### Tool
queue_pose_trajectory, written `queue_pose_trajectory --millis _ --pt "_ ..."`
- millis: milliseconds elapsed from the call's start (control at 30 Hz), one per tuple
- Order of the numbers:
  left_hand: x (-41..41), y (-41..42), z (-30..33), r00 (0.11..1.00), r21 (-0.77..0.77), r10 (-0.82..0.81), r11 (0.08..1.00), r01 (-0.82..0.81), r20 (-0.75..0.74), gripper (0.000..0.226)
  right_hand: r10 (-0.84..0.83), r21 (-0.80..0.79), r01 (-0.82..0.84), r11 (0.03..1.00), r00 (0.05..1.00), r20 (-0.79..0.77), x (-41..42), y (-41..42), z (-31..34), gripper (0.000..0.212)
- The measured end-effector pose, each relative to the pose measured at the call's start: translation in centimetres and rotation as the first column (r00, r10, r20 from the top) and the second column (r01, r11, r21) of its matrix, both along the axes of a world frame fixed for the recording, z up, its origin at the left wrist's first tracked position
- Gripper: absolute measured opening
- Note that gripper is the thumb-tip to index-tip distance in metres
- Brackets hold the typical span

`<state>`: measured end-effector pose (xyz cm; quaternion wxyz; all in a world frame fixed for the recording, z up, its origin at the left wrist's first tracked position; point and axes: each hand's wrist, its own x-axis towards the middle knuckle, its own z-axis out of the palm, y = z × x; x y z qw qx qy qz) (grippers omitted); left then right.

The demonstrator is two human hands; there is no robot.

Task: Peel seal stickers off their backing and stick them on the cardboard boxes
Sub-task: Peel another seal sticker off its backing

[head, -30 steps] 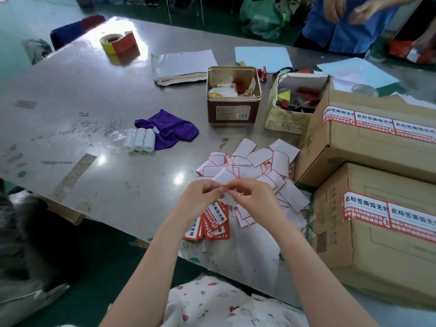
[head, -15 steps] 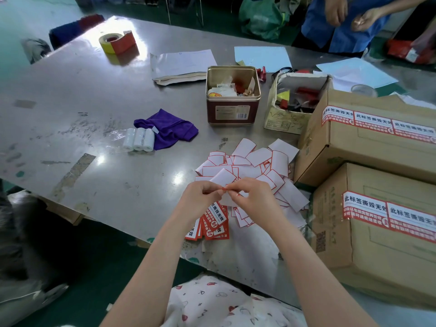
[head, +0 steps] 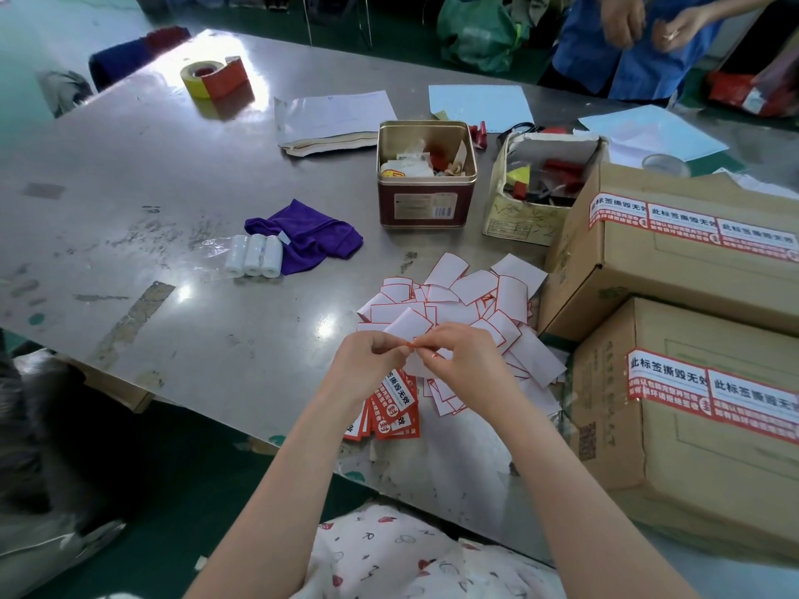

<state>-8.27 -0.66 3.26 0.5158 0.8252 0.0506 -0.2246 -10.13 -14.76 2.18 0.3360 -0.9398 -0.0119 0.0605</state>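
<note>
Together pinched: red-and-white rectangular paper seal sticker [head: 406, 328] between left hand [head: 367, 365] and right hand [head: 467, 361], long axis running far-left; brown cardboard boxes [head: 691, 425] waited right, nearer the right hand.

Single head-worn wide-angle view, looking forward and steeply down across the worktop [head: 173, 235]; the wearer's forearms are nearest, the far edge most distant.

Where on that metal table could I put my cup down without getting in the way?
The bare stretch left of the purple cloth and white rolls, out to the table edge, is free; so is the patch between the tape roll and the papers. It is crowded by the backing slips, tin and cardboard boxes.
</note>
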Motion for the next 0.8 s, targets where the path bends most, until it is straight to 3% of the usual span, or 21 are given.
queue_pose_trajectory --millis 800 --pt "0.37 0.26 -0.62 0.980 0.099 -0.131 0.988 0.117 0.149 0.017 -0.015 0.061 0.015 0.998 1.000 -0.001 -0.09 -0.09 -0.21 0.023"
